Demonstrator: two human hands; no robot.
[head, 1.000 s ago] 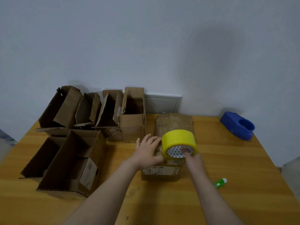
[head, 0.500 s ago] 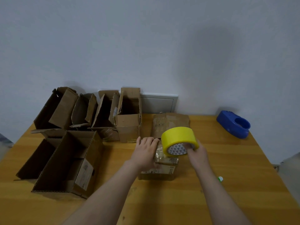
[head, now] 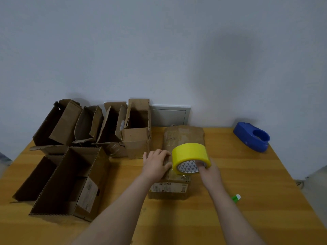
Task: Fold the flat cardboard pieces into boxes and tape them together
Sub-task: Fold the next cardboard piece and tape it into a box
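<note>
The honey-coloured wooden bench [head: 247,174] has a smooth varnished top with a soft sheen. The open brown corrugated cardboard boxes [head: 70,183] are matt and dry-looking, with fluted cut edges and ragged, torn flaps. The small closed cardboard box [head: 169,188] bears a white paper label and strips of clear tape that glint. The flat brown cardboard piece [head: 184,135] is creased, with shiny patches of tape. The yellow roll of plastic tape [head: 190,154] is glossy and smooth; its core is white, printed with grey triangles. The blue plastic tape dispenser [head: 251,137] looks smooth, with a dull shine. The pale wall [head: 159,50] is matt.
</note>
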